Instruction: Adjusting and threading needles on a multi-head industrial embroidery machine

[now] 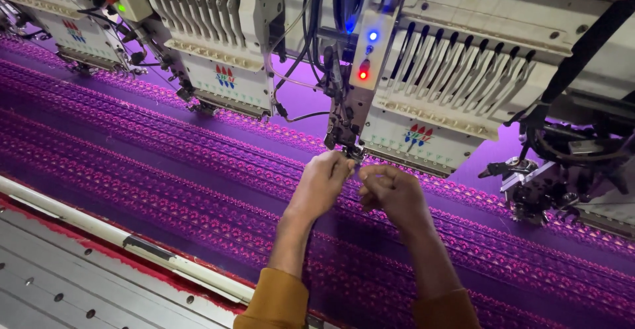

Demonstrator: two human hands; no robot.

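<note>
my left hand [323, 178] was raised to the needle assembly [345, 137] of the nearest embroidery head [423, 114], its fingertips pinched together right at the small metal foot below the needles. whether a thread lay between them i could not tell; it was too fine to see. my right hand [390, 190] was just beside the left, on its outer side and slightly nearer to me, fingers curled inward into a loose fist with thumb and forefinger pressed together. what it gripped, if anything, i could not tell. the two hands were close but not touching. both sleeves [281, 299] were mustard-coloured.

directly above my left hand, on the narrow panel of the head, a red light [363, 74] was lit, with a blue light [373, 36] above it. dark cables [311, 35] hung down just beyond the left hand. to the far side of my right hand sat a dark mechanical unit [542, 187], well apart from it.

beneath both hands lay the purple fabric [165, 170], stretched flat and stitched with long rows of pink patterning. further heads [221, 58] stood beyond my left hand, along the same line. nearer to me than my left forearm ran a pale rail [86, 220] with a red edge, and past it a grey perforated table [53, 283].
</note>
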